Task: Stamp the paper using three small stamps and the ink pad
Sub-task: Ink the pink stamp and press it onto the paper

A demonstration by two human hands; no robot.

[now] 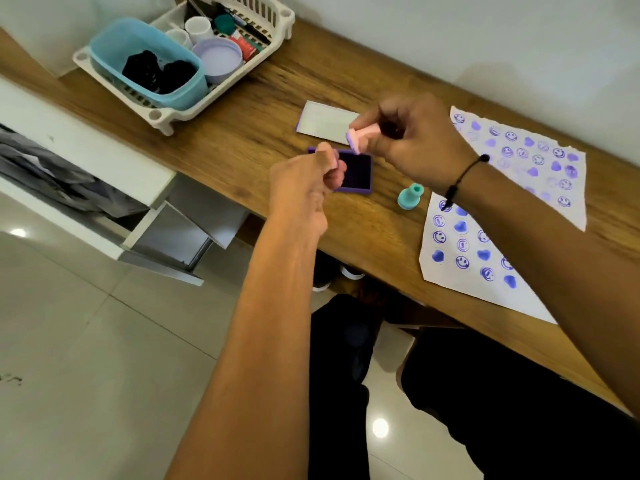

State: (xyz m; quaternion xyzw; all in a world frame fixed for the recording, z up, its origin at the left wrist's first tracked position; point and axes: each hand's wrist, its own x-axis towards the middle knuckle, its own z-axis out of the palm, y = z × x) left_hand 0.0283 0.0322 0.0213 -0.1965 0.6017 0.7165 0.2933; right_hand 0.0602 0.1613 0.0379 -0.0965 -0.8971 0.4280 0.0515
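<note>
While my left hand curls shut beside the purple ink pad, my right hand pinches a pink stamp above it.

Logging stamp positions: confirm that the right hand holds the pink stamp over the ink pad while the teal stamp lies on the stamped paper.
One detail is off. In the head view the teal stamp stands on the bare wooden table, between the ink pad and the stamped paper. The right hand does hold the pink stamp over the pad.

Partly hidden under right forearm: near paper. Concealed inside left hand: object gripped. Cut off at top edge: basket.
</note>
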